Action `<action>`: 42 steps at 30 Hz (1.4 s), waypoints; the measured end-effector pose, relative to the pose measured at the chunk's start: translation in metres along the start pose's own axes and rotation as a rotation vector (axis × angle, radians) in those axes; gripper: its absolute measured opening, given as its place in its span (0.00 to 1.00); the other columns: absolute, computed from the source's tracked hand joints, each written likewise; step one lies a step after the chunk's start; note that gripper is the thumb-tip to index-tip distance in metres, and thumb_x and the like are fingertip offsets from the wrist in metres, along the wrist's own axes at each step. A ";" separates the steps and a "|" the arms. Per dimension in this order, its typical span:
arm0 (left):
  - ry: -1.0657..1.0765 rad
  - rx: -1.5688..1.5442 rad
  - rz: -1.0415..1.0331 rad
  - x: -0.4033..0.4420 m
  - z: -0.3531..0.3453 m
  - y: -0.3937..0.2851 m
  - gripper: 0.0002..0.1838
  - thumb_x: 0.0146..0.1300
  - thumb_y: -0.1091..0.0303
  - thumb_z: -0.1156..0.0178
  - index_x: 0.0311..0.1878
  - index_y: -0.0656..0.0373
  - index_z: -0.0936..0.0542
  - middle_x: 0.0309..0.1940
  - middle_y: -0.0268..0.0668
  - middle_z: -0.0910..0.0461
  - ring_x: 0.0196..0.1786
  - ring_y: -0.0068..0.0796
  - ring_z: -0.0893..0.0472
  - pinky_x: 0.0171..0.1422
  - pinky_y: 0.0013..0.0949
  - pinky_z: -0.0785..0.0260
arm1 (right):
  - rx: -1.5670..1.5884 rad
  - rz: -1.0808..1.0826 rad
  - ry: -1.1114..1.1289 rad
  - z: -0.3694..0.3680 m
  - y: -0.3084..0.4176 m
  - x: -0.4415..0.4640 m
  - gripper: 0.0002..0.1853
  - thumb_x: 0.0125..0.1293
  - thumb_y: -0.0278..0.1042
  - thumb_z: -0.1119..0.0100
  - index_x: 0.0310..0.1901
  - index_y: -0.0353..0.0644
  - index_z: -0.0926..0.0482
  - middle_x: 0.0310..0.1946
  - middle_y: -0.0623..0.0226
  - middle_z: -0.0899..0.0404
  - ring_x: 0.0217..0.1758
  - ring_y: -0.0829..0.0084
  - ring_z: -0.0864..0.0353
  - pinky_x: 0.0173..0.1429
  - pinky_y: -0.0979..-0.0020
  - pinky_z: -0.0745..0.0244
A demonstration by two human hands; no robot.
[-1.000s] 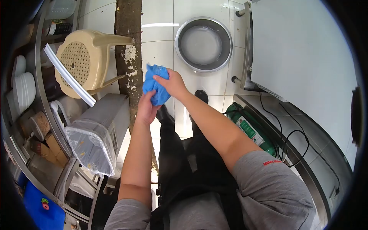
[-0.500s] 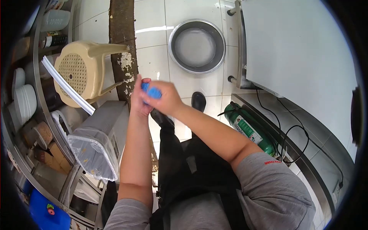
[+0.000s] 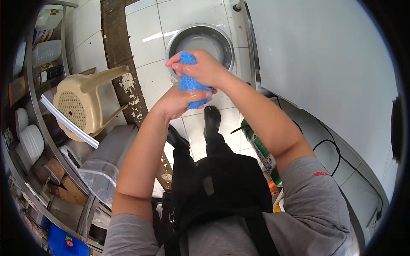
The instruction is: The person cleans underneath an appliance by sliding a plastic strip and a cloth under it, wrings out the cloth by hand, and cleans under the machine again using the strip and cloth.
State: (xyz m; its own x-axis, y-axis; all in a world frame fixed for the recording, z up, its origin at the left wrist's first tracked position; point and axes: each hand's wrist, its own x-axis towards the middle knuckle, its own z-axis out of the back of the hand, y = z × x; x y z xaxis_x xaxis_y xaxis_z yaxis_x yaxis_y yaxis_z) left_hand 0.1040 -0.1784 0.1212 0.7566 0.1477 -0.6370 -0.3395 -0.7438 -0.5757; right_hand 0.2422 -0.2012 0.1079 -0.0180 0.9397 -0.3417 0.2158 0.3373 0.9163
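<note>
The person's two bare hands hold a blue cloth [image 3: 188,77] between them, above the white tiled floor [image 3: 147,81]. The right hand [image 3: 204,68] has its grip clamped on the upper part of the cloth, with the thumb lying across it. The left hand [image 3: 181,100] is closed round the lower part, and a bunched end shows below its fingers. The cloth is creased and upright in the view, and the skin of both hands glistens as if wet.

Behind the hands, a round metal basin [image 3: 225,40] stands on the floor; the right hand and the cloth's top cover part of its near left side. How high they are over the rim cannot be told. Left of the basin, a dark, worn strip [image 3: 117,47] crosses the floor, with a beige plastic stool [image 3: 77,106] beyond it. A white strip [image 3: 70,121] slants across the stool's seat, its lower end near a grey bin [image 3: 114,145] with a clear liner. The person's black shoes [image 3: 212,117] are on the floor below the hands, and a green cylinder [image 3: 258,147] is to their right, partly behind the right arm.
</note>
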 end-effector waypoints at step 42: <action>-0.658 0.601 -0.275 0.111 -0.009 0.095 0.15 0.55 0.65 0.42 0.41 0.67 0.24 0.35 0.57 0.21 0.41 0.56 0.22 0.42 0.47 0.30 | -0.489 -0.349 -0.497 0.029 -0.094 0.024 0.25 0.63 0.51 0.44 0.23 0.32 0.23 0.16 0.59 0.25 0.19 0.67 0.29 0.29 0.66 0.32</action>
State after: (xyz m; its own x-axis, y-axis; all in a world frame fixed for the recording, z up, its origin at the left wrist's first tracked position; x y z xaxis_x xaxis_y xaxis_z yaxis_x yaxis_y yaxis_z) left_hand 0.1610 -0.2387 0.0007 0.4467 0.7453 -0.4950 -0.5668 -0.1923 -0.8011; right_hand 0.2502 -0.2121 0.0076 0.4592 0.6774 -0.5747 -0.1791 0.7042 0.6870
